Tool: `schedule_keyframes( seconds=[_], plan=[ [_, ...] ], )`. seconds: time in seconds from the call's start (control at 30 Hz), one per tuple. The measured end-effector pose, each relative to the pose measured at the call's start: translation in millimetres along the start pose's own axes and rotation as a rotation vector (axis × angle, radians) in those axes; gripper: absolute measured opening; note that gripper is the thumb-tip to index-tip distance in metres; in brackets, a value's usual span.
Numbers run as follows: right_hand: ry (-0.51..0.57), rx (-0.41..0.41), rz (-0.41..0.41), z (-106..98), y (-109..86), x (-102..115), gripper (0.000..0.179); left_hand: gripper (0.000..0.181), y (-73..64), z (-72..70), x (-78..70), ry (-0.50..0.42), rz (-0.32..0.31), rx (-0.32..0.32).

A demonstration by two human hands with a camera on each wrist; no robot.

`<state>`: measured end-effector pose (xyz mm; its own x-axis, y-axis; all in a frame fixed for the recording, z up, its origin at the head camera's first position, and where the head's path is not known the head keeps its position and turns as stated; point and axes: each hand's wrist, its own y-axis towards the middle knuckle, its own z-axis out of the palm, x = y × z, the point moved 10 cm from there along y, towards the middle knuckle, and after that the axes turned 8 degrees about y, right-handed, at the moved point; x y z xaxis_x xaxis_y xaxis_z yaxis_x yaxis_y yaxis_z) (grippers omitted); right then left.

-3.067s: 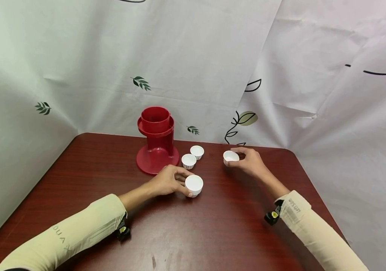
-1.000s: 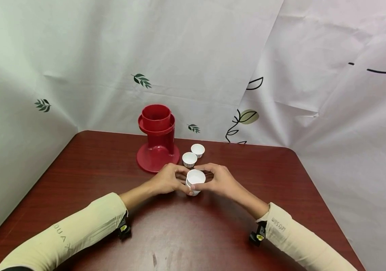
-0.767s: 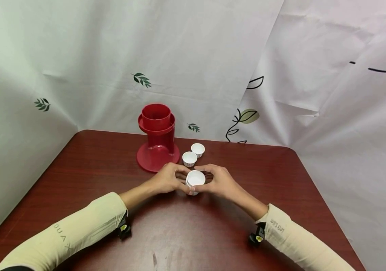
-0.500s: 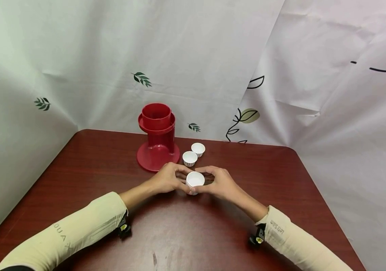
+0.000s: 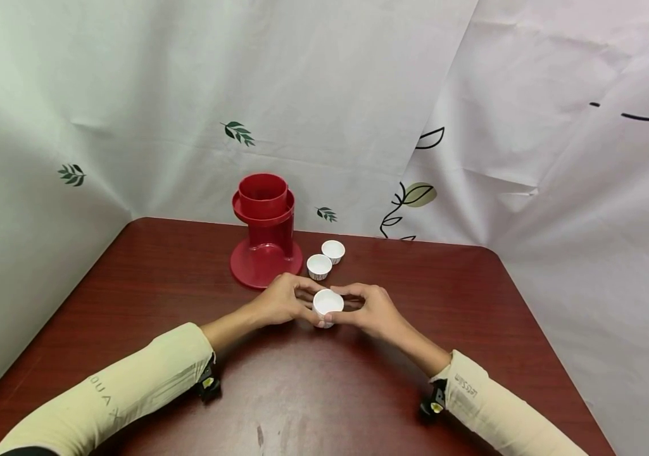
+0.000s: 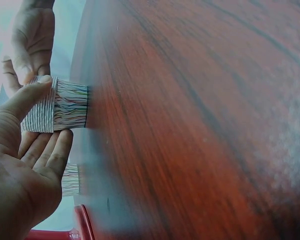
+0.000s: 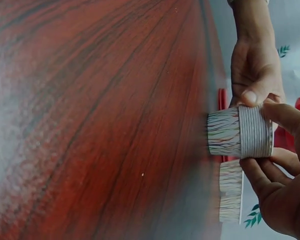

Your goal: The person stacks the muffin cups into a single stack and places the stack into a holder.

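Observation:
In the head view a stack of nested white paper baking cups (image 5: pixel 328 304) stands upright at the table's middle. In the left wrist view its rims (image 6: pixel 40 110) lie close together above a side with coloured streaks (image 6: pixel 71 104). My left hand (image 5: pixel 281 303) curls round the stack from the left, thumb in front, fingers behind. From the right my right hand (image 5: pixel 375 310) holds the rims between thumb and fingers; in the right wrist view its fingertips (image 7: pixel 252 167) touch the rim edges. Two single baking cups (image 5: pixel 319 267) (image 5: pixel 333 251) stand just behind the stack.
A red plastic stand (image 5: pixel 267 228) with a round base and a cup-shaped top stands behind and left of the baking cups. The dark red wooden table (image 5: pixel 313 392) has rounded far corners. Printed white cloth (image 5: pixel 324 114) hangs close behind its far edge.
My right hand has brought a baking cup from the right and set it into the cup in my left hand. The cup has sunk down into the stack. My left hand has barely moved.

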<state>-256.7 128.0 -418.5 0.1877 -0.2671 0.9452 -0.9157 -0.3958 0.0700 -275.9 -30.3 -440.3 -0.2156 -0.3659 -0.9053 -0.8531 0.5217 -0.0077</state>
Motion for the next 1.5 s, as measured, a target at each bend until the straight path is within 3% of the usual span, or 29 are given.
schedule_keyframes(
  seconds=[0.47,1.0,1.5],
  plan=[
    [0.051,-0.002,0.008,-0.2,2.2,-5.8,0.054,0.055,-0.3,0.0,1.9,-0.017,-0.006,0.000],
    [0.014,0.054,0.013,-1.2,7.2,-1.3,0.052,0.055,-0.2,0.3,0.1,-0.011,0.001,-0.002],
    [-0.088,-0.062,0.044,-35.4,50.9,-14.1,0.053,0.054,-1.3,0.0,-2.0,-0.011,0.005,-0.007]
  ],
)
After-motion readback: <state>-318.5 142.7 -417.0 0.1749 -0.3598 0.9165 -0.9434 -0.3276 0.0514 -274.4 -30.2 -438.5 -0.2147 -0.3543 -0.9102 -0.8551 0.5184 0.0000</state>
